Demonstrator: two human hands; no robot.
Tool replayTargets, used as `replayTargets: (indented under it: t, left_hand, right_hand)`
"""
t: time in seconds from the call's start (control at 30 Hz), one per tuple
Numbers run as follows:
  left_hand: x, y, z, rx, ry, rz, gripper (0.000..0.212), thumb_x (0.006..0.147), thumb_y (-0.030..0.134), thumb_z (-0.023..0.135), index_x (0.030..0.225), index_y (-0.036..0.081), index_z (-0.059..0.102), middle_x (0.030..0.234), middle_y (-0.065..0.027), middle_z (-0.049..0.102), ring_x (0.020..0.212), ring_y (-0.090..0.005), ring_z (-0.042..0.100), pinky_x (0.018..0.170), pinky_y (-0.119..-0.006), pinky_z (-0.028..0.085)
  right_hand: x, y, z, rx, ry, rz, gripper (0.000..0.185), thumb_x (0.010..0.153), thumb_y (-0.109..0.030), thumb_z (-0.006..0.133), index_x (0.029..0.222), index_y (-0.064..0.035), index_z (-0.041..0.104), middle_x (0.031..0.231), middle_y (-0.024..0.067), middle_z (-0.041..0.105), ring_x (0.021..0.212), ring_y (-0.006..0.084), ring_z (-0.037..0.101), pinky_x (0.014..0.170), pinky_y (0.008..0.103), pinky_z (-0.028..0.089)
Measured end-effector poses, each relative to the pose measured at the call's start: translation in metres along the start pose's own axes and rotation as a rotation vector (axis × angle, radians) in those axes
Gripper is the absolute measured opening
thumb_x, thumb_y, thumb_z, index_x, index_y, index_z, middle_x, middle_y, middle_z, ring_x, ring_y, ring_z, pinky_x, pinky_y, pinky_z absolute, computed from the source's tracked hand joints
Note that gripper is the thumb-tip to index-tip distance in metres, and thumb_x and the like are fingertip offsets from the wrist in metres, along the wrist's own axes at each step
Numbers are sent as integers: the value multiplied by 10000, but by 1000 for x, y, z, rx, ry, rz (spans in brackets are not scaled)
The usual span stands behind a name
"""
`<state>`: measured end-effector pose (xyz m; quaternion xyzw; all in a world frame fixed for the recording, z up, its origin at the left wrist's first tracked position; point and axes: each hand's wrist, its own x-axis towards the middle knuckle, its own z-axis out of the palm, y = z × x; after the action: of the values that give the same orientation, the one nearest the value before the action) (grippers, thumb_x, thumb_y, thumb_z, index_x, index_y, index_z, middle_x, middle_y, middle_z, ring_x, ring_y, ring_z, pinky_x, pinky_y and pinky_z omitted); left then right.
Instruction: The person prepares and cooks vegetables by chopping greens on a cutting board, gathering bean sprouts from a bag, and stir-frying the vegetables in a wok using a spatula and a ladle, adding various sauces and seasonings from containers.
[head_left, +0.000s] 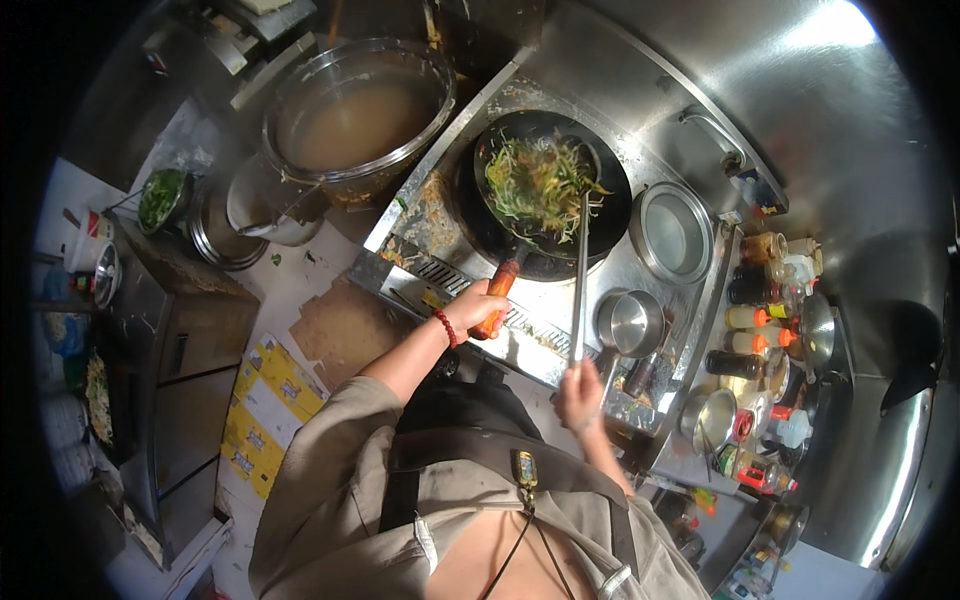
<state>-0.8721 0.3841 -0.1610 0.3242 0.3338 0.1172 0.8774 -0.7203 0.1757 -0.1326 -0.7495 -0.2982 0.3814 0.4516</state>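
Observation:
My left hand (480, 309) grips the orange-brown wooden handle (504, 277) of a black wok (611, 184). In the wok lies a heap of shredded green and pale vegetables (536, 180), blurred in places. My right hand (581, 396) is closed around the end of a long metal-handled ladle (582, 277). The ladle's head reaches into the right side of the wok, among the vegetables and partly hidden by them. A red bead bracelet circles my left wrist.
Right of the wok, a metal basin of water (677, 232) and a small saucepan (631, 324) rest on the steel stove top (427, 217). Sauce bottles (746, 318) line the right side. A large pot of brownish liquid (360, 124) stands at upper left. Flattened cardboard (349, 330) covers some floor.

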Motion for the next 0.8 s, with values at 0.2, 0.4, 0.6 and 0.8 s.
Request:
replayTargets:
  t: [0.2,0.4,0.6,0.8]
  left_hand:
    - [-1,-2,-5,-1,39,7,127,782,32,535,815,49,413,617,-54,461,456,-135,459,386,-297,384]
    - [3,10,10,64,-20,-4,143,778,26,536,833,42,405,619,-49,456,471,-128,457,387,-278,372]
    - [-99,9,5,-10,2,-49,165,777,17,526,899,25,416,589,-47,462,433,-125,455,372,-274,376]
    - [-41,-4,10,16,-64,64,134,789,29,507,881,21,409,590,-72,485,427,-143,477,387,-286,396]
  right_hand:
    - [43,-4,-19,-457,31,-149,415,846,-148,544,1182,72,441,745,115,616,618,147,558,578,255,466]
    - [67,-24,-8,-628,-30,-460,367,826,-99,513,1162,36,456,796,238,600,685,305,614,607,362,471]
    - [-37,-15,-143,-1275,-111,-323,550,830,-190,521,1340,-189,317,810,129,596,523,240,561,450,402,468]
    - [52,-69,-146,-1199,-70,-266,336,856,-187,510,1190,-150,505,874,183,619,735,293,615,605,384,468]
